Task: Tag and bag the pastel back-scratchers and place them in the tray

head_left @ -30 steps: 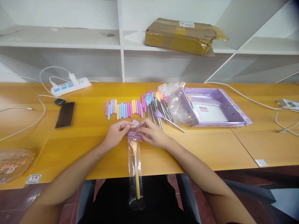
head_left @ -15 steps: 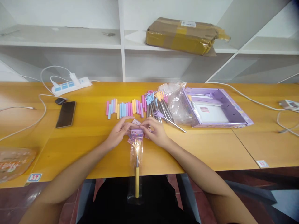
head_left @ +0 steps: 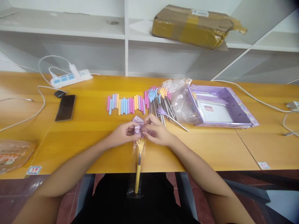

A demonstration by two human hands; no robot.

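Observation:
A yellow back scratcher (head_left: 138, 174) with a claw-shaped head lies in a clear plastic bag (head_left: 133, 183), hanging past the table's front edge. At the bag's top is a purple printed card (head_left: 137, 129), partly covered by fingers. My left hand (head_left: 123, 133) pinches this end from the left, thumb and fingers closed on it. From the right, my right hand (head_left: 157, 130) grips the same end with bent fingers. Another purple printed card (head_left: 137, 119) lies just beyond the hands. Further back is a pile of back scratcher heads and metal rods (head_left: 161, 99).
Several coloured handle tubes (head_left: 126, 105) lie in a row. On the right, a purple box (head_left: 223, 107) stands beside a crumpled clear bag (head_left: 182, 105). A phone (head_left: 65, 108) and a power strip (head_left: 71, 78) are on the left. A taped carton (head_left: 193, 26) rests on the shelf.
Both hands have closed further over the card at the bag's top, now covering more of it. The bagged back scratcher still hangs below. The camera view has shifted slightly.

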